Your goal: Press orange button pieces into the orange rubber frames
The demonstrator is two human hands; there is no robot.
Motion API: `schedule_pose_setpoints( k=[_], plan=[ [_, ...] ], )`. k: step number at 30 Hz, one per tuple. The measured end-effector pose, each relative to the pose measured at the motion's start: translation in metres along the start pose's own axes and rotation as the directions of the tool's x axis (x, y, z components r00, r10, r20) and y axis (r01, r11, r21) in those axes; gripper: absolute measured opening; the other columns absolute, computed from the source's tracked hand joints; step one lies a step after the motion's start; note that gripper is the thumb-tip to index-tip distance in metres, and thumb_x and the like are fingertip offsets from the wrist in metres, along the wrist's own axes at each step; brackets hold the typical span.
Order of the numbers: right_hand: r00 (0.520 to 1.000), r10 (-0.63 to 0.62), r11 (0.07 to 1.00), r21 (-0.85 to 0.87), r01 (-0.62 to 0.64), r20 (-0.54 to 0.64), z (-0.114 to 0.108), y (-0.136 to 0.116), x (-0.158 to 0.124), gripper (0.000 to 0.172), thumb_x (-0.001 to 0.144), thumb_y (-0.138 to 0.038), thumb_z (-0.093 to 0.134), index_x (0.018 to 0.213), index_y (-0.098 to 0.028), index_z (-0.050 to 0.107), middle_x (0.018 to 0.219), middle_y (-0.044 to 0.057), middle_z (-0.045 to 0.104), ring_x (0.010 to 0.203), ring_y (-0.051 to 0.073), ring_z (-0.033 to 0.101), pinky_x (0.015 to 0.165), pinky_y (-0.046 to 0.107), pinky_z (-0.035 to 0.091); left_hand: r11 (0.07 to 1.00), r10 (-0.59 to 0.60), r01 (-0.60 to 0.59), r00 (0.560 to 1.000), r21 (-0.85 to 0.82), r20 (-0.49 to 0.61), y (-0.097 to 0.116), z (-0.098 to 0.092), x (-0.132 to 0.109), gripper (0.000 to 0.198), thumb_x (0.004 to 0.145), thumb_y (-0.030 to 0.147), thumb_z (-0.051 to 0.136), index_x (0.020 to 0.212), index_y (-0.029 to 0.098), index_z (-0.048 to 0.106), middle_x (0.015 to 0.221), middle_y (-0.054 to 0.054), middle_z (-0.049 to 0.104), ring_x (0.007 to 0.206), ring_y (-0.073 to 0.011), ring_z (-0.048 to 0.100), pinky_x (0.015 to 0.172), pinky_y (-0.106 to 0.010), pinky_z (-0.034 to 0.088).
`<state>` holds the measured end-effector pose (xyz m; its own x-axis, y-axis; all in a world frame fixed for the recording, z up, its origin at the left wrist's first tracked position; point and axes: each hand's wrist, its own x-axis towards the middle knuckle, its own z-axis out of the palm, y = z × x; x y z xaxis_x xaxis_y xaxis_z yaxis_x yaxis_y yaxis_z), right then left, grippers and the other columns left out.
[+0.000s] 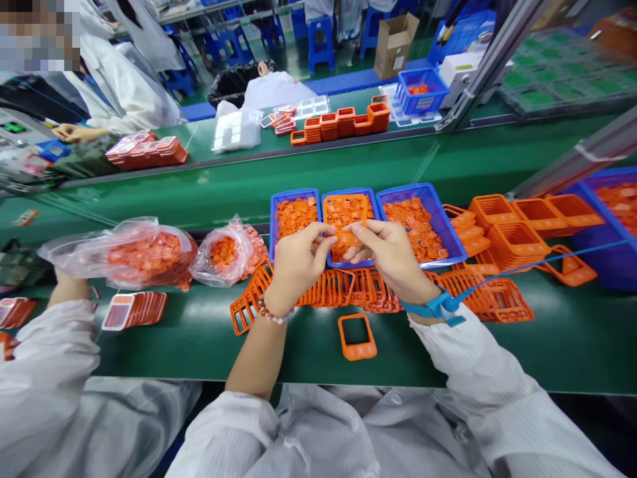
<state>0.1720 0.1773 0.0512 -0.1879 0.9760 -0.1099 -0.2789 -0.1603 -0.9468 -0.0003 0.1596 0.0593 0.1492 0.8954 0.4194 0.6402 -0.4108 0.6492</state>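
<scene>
Between my two hands an orange plastic frame (367, 211) is held up over the middle blue bin (376, 214). My left hand (304, 264) pinches its lower left part, with thumb and forefinger together. On the lower right, my right hand (385, 251) grips the frame with bent fingers; whether a small piece is also in the fingertips I cannot make out. Below my hands runs a row of orange frames (361, 289) standing close together. A single orange frame (357, 337) lies flat on the green table (308, 355) nearer to me.
Left and right bins (294, 212) (417, 226) hold small orange pieces. Clear bags (149, 252) of orange parts lie leftward, near a co-worker's sleeve (54, 338). Stacked orange frames (517, 239) stand at the right. A blue wrist strap cord (527, 267) stretches rightward from my right wrist.
</scene>
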Motion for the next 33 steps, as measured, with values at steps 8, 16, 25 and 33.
schedule_pose_setpoints(
  k=[8, 16, 25, 33],
  plan=[
    [1.000, -0.004, 0.999, 0.037, 0.004, -0.004, 0.002, -0.013, -0.015, 0.041, 0.073, -0.053, 0.080, 0.082, -0.014, 0.071, 0.051, 0.000, 0.066, 0.042, 0.012, 0.062, 0.042, 0.018, 0.050, 0.917, -0.031, 0.015, 0.999, -0.399, -0.035, 0.004, 0.021, -0.005, 0.043, 0.100, 0.033, 0.054, 0.138, 0.023, 0.040, 0.064, 0.007, 0.054, 0.049, -0.0088, 0.053, 0.046, -0.020, 0.040],
    [0.980, 0.065, 0.987, 0.135, -0.092, 0.190, -0.002, -0.039, -0.038, 0.033, 0.079, -0.050, 0.078, 0.085, -0.017, 0.077, 0.047, 0.001, 0.065, 0.038, 0.012, 0.060, 0.038, 0.018, 0.045, 0.863, 0.052, -0.074, 0.997, -0.500, -0.059, 0.035, 0.010, -0.022, 0.049, 0.103, 0.039, 0.049, 0.147, 0.029, 0.031, 0.059, 0.008, 0.050, 0.039, -0.0073, 0.046, 0.036, -0.020, 0.036],
    [0.960, 0.044, 0.986, 0.140, -0.086, 0.275, -0.009, -0.047, -0.052, 0.045, 0.078, -0.064, 0.073, 0.086, -0.020, 0.080, 0.046, 0.001, 0.063, 0.040, 0.015, 0.061, 0.039, 0.022, 0.045, 0.801, 0.170, -0.146, 0.985, -0.581, -0.014, 0.050, -0.003, -0.029, 0.057, 0.103, 0.037, 0.050, 0.154, 0.035, 0.023, 0.066, 0.007, 0.060, 0.035, -0.0050, 0.048, 0.034, -0.018, 0.041],
    [0.957, 0.067, 0.988, 0.114, -0.103, 0.283, -0.003, -0.049, -0.055, 0.055, 0.078, -0.068, 0.071, 0.091, -0.015, 0.079, 0.043, 0.000, 0.060, 0.035, 0.014, 0.058, 0.037, 0.022, 0.046, 0.879, 0.306, -0.366, 0.925, -0.305, -0.227, 0.045, -0.003, -0.029, 0.039, 0.093, 0.034, 0.068, 0.130, 0.025, 0.058, 0.099, -0.003, 0.075, 0.065, -0.0101, 0.066, 0.056, -0.021, 0.053]
  ],
)
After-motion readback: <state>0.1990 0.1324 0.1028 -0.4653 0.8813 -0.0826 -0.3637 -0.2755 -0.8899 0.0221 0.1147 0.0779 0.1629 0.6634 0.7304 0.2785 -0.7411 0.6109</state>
